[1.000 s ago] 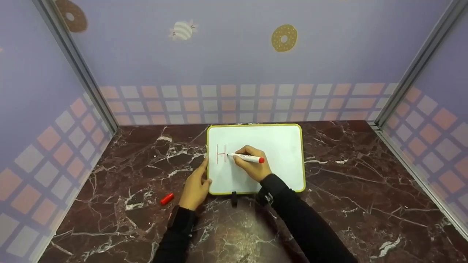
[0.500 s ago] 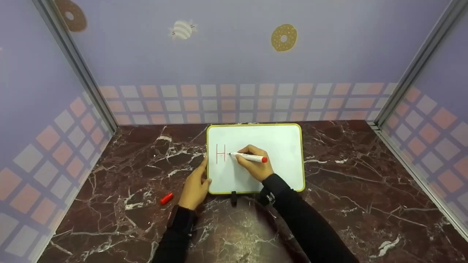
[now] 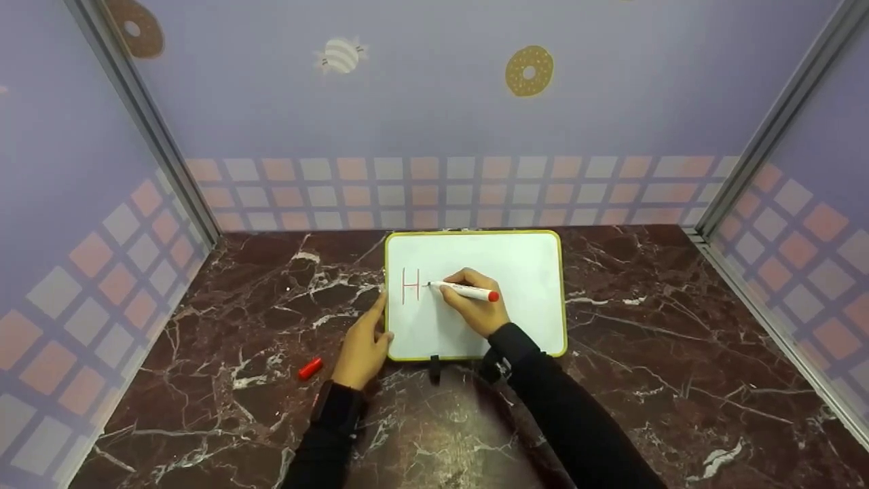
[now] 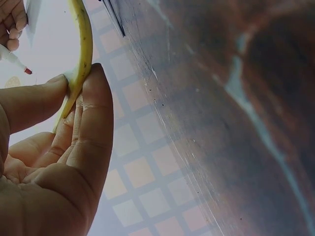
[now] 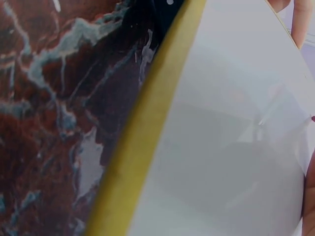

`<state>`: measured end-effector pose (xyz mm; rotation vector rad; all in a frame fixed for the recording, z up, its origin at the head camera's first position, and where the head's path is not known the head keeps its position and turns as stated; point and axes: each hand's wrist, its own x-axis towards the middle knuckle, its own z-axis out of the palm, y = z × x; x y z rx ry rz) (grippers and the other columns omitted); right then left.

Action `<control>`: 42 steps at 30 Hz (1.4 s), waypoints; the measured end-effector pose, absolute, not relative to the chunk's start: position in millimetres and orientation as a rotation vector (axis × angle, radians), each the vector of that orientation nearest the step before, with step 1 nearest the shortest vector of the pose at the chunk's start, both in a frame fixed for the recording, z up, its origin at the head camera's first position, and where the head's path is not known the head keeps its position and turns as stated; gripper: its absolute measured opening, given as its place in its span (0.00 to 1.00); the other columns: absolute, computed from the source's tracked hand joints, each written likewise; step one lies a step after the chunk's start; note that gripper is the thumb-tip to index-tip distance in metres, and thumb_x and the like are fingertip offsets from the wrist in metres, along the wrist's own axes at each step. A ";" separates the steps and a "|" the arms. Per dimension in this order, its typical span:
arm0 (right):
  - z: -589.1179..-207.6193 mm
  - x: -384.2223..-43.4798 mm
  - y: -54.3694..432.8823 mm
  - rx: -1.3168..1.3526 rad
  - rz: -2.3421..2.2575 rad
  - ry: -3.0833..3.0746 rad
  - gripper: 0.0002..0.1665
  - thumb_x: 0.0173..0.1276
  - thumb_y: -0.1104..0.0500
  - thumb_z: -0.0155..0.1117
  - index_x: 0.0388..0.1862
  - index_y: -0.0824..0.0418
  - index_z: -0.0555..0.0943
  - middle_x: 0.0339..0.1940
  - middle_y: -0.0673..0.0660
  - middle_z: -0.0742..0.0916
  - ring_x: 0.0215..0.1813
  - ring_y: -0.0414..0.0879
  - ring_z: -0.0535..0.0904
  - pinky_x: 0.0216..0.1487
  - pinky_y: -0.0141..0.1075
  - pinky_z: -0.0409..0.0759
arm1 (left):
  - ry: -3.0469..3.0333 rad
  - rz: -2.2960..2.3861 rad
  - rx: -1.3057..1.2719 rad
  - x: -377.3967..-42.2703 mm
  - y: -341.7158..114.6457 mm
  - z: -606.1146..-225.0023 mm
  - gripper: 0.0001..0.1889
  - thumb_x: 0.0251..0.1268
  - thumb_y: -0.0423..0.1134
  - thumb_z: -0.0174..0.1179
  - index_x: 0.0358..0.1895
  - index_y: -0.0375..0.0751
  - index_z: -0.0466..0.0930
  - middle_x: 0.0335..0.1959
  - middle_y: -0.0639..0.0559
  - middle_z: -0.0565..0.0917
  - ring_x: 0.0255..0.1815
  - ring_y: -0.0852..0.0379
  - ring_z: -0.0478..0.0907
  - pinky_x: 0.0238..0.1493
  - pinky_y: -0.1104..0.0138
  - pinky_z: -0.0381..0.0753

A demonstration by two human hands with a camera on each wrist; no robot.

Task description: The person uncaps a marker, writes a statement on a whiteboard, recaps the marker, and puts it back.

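A whiteboard [image 3: 489, 255] with a yellow rim leans back on the table, a red letter H [image 3: 411, 286] written near its left side. My left hand [image 3: 361, 350] grips the board's left edge; in the left wrist view, thumb and fingers pinch the yellow rim [image 4: 84, 42]. A white marker [image 3: 465, 291] with a red end is held between the thumb and fingers of my right hand [image 3: 481, 305]. Its dark tip is at the board surface, just right of the H, by a short faint red stroke. The right wrist view catches only the edge of the right hand [image 5: 309, 196].
The red marker cap [image 3: 310, 369] lies on the dark marbled table [image 3: 204, 380], left of my left hand. Black feet, one of them a stand foot [image 3: 434, 370], stick out under the board's lower edge. A lilac wall [image 3: 434, 115] rises behind the board, with side walls left and right.
My right hand has moved slightly to the right with the marker, its tip now a little farther from the H. The left hand and board have stayed in place.
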<state>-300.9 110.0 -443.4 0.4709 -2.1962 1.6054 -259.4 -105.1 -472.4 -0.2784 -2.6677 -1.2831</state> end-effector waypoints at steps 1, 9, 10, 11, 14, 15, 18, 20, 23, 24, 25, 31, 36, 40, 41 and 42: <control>-440.5 -298.5 109.0 0.464 1.604 -2.201 0.02 0.60 0.69 0.68 0.32 0.68 0.84 0.28 0.62 0.87 0.26 0.39 0.74 0.29 0.28 0.71 | -2.671 -1.288 -0.274 -259.4 -105.1 -472.2 0.38 0.64 0.27 0.59 0.77 0.48 0.57 0.64 0.36 0.75 0.39 0.50 0.79 0.40 0.59 0.79; -435.3 -296.2 105.9 0.450 1.609 -2.191 0.03 0.60 0.70 0.68 0.33 0.70 0.83 0.28 0.64 0.86 0.26 0.38 0.74 0.29 0.28 0.71 | -2.669 -1.284 -0.272 -259.1 -105.3 -472.0 0.38 0.64 0.26 0.59 0.77 0.49 0.57 0.65 0.35 0.74 0.41 0.49 0.81 0.42 0.58 0.80; -438.0 -298.7 106.4 0.451 1.611 -2.189 0.03 0.60 0.69 0.68 0.34 0.69 0.84 0.28 0.63 0.87 0.26 0.38 0.74 0.29 0.28 0.71 | -2.668 -1.282 -0.273 -259.0 -105.2 -471.8 0.38 0.64 0.26 0.59 0.77 0.48 0.58 0.65 0.35 0.74 0.41 0.49 0.81 0.42 0.58 0.80; -440.8 -301.1 107.0 0.453 1.613 -2.185 0.03 0.60 0.68 0.69 0.34 0.68 0.84 0.29 0.63 0.87 0.26 0.38 0.74 0.29 0.28 0.71 | -2.669 -1.279 -0.272 -259.0 -105.1 -471.6 0.38 0.63 0.26 0.59 0.77 0.48 0.58 0.64 0.35 0.75 0.40 0.49 0.81 0.42 0.58 0.80; -446.5 -306.2 108.4 0.474 1.615 -2.182 0.04 0.61 0.65 0.70 0.34 0.65 0.85 0.29 0.60 0.87 0.27 0.38 0.75 0.30 0.28 0.72 | -2.679 -1.273 -0.264 -258.7 -104.9 -471.2 0.38 0.64 0.27 0.59 0.77 0.49 0.58 0.63 0.35 0.76 0.40 0.49 0.80 0.41 0.58 0.80; -447.6 -307.3 108.7 0.484 1.613 -2.183 0.04 0.62 0.64 0.70 0.34 0.64 0.85 0.29 0.59 0.87 0.27 0.38 0.75 0.30 0.29 0.72 | -2.683 -1.271 -0.260 -258.6 -104.9 -471.0 0.38 0.64 0.27 0.59 0.77 0.49 0.58 0.63 0.35 0.75 0.40 0.49 0.80 0.40 0.58 0.80; -448.9 -308.9 108.7 0.507 1.602 -2.186 0.05 0.62 0.62 0.70 0.35 0.63 0.85 0.30 0.58 0.87 0.28 0.39 0.75 0.30 0.29 0.73 | -2.689 -1.264 -0.256 -258.6 -104.4 -470.5 0.38 0.64 0.27 0.59 0.77 0.48 0.57 0.65 0.35 0.74 0.40 0.49 0.80 0.41 0.58 0.79; -448.9 -309.1 108.1 0.519 1.596 -2.189 0.06 0.62 0.61 0.70 0.35 0.63 0.85 0.30 0.58 0.87 0.28 0.40 0.75 0.30 0.29 0.73 | -2.689 -1.258 -0.256 -258.6 -104.2 -470.1 0.38 0.63 0.26 0.59 0.77 0.47 0.58 0.67 0.35 0.73 0.40 0.49 0.80 0.43 0.57 0.79; -448.4 -308.9 107.0 0.529 1.595 -2.195 0.06 0.63 0.60 0.70 0.35 0.63 0.85 0.30 0.58 0.87 0.28 0.40 0.75 0.30 0.29 0.73 | -2.683 -1.260 -0.256 -258.5 -104.0 -469.7 0.38 0.63 0.26 0.59 0.77 0.47 0.58 0.67 0.35 0.73 0.41 0.48 0.80 0.45 0.56 0.80; -448.4 -308.8 106.7 0.530 1.597 -2.198 0.07 0.63 0.60 0.70 0.35 0.63 0.85 0.30 0.58 0.87 0.28 0.40 0.75 0.30 0.29 0.73 | -2.681 -1.263 -0.256 -258.5 -104.1 -469.7 0.38 0.63 0.26 0.59 0.77 0.47 0.58 0.67 0.34 0.73 0.41 0.48 0.80 0.45 0.56 0.80; -448.4 -308.6 106.5 0.532 1.598 -2.201 0.07 0.62 0.60 0.70 0.35 0.63 0.85 0.30 0.58 0.87 0.28 0.40 0.75 0.30 0.29 0.74 | -2.680 -1.267 -0.255 -258.6 -104.1 -469.7 0.38 0.63 0.26 0.59 0.77 0.47 0.58 0.66 0.35 0.73 0.41 0.48 0.80 0.45 0.56 0.80; -446.9 -307.0 106.4 0.560 1.588 -2.224 0.06 0.62 0.61 0.70 0.36 0.63 0.85 0.30 0.58 0.87 0.27 0.40 0.75 0.29 0.29 0.74 | -2.676 -1.279 -0.278 -259.2 -105.3 -470.4 0.39 0.63 0.27 0.59 0.77 0.48 0.57 0.66 0.36 0.74 0.38 0.51 0.79 0.41 0.58 0.79; -446.3 -306.2 106.8 0.568 1.574 -2.245 0.06 0.63 0.61 0.69 0.35 0.62 0.86 0.29 0.58 0.87 0.27 0.40 0.75 0.29 0.30 0.73 | -2.679 -1.267 -0.293 -259.8 -106.3 -471.3 0.38 0.64 0.27 0.59 0.77 0.48 0.57 0.66 0.37 0.74 0.37 0.52 0.78 0.40 0.59 0.78; -447.8 -305.9 107.2 0.570 1.578 -2.257 0.05 0.63 0.60 0.69 0.35 0.61 0.86 0.28 0.57 0.87 0.26 0.40 0.75 0.28 0.30 0.73 | -2.687 -1.266 -0.287 -259.9 -106.4 -471.8 0.39 0.64 0.27 0.59 0.77 0.48 0.57 0.67 0.36 0.73 0.38 0.52 0.78 0.42 0.58 0.78; -448.5 -306.0 107.4 0.573 1.578 -2.257 0.05 0.63 0.61 0.69 0.35 0.61 0.86 0.28 0.57 0.87 0.26 0.39 0.75 0.28 0.30 0.73 | -2.686 -1.267 -0.285 -260.0 -106.3 -471.9 0.39 0.64 0.27 0.59 0.77 0.48 0.57 0.67 0.36 0.73 0.38 0.51 0.78 0.43 0.57 0.79; -449.0 -306.0 107.4 0.577 1.576 -2.257 0.05 0.62 0.61 0.69 0.35 0.61 0.86 0.28 0.57 0.87 0.26 0.39 0.75 0.29 0.29 0.73 | -2.686 -1.267 -0.283 -260.0 -106.3 -472.1 0.39 0.64 0.27 0.59 0.77 0.48 0.57 0.67 0.36 0.73 0.38 0.51 0.79 0.43 0.57 0.79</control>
